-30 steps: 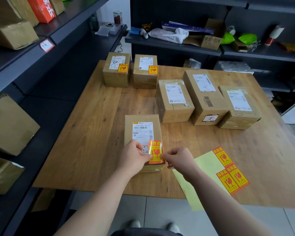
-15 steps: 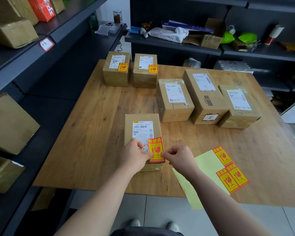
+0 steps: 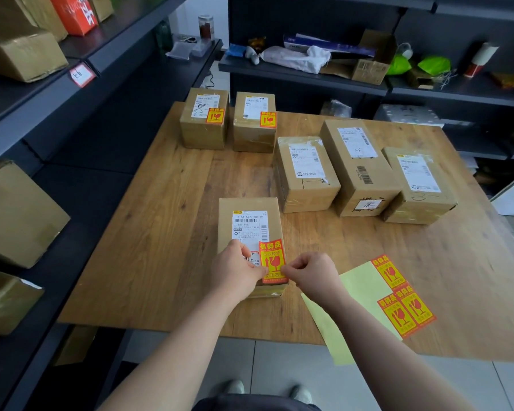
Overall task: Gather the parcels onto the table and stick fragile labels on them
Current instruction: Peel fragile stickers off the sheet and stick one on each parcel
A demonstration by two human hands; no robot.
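Nearest first: the fragile label point(image 3: 272, 261) is pinched at its lower left edge by the left hand point(image 3: 238, 271) and at its lower right corner by the right hand point(image 3: 312, 272), fingers curled on both. A second ago it was held up a bit and curled. Now it's been lowered almost flat onto the near right corner of the closest parcel point(image 3: 225, 223), overlapping the shipping slip point(image 3: 250, 223), so this one is judged nearly stuck, with only a smoothing press left. Whether the bottom edge is actually down can't be told, since it's hidden by the fingers, and part of the slip is covered by the left hand. Just to the right, a yellow backing sheet point(image 3: 359, 289) with three spare labels point(image 3: 404, 310) is seen hanging over the edge of the table point(image 3: 161, 247). Further back, three parcels point(image 3: 306, 191) are unlabelled, while two parcels point(image 3: 204, 134) at the far edge are already done. The boxes point(image 3: 15, 215) on the left shelves point(image 3: 95, 188) are cut off by the frame.
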